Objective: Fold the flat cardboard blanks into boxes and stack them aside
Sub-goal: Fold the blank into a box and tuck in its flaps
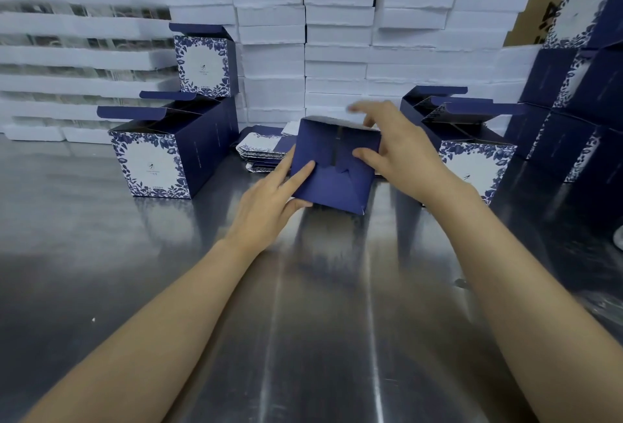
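At table centre, just in front of the blank pile: 1 dark blue box (333, 169), tilted so its closed bottom faces the camera. The bottom flaps are interlocked, with the seam visible mid-face. The lower edge is at the steel table (303, 304); can't tell if it touches.

Left hand (269, 200) grasps the box's lower-left corner, with 2 fingers flat on the bottom face and the thumb under the edge. Right hand (401, 149) grasps the upper-right part, thumb pressed on the bottom face. Its fingers reach over the top edge and are motion-blurred, so exact contact there is unclear.

Flat blanks (259, 152) lie in a loose pile on the table just behind the box, partly hidden by it.

Left group of folded boxes (155, 159) stands near the box with top flaps open. 1 upper box (205, 61) is stacked on top at the back. Right group of folded boxes (472, 163) also has flaps open, just beside the right wrist. A taller box stack (580, 92) stands at the far right.

White foam trays (337, 34) are stacked in columns along the back, with brown cartons (556, 11) behind them.
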Action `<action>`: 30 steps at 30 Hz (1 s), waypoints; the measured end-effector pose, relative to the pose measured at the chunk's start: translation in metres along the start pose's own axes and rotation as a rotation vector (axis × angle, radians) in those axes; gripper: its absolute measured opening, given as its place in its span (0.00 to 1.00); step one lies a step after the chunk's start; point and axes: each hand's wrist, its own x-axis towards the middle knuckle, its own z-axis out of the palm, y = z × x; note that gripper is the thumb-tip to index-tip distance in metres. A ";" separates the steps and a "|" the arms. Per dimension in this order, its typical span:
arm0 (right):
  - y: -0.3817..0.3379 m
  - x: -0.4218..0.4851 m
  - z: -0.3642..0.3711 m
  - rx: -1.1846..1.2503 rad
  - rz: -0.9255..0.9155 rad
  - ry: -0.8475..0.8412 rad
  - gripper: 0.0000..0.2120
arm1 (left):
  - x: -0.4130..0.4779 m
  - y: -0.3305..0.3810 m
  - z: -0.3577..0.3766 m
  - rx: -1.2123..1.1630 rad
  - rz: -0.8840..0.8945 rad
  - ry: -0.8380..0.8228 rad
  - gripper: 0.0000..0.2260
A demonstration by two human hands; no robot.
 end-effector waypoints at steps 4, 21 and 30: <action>0.001 -0.002 -0.001 0.157 0.105 -0.037 0.22 | 0.001 0.002 -0.001 0.006 0.025 0.020 0.22; -0.008 0.000 0.016 -0.231 0.076 0.107 0.29 | 0.000 0.007 -0.007 0.031 0.040 0.096 0.24; -0.016 -0.002 0.024 -0.355 0.092 0.142 0.28 | 0.000 0.005 -0.006 0.008 0.047 0.120 0.22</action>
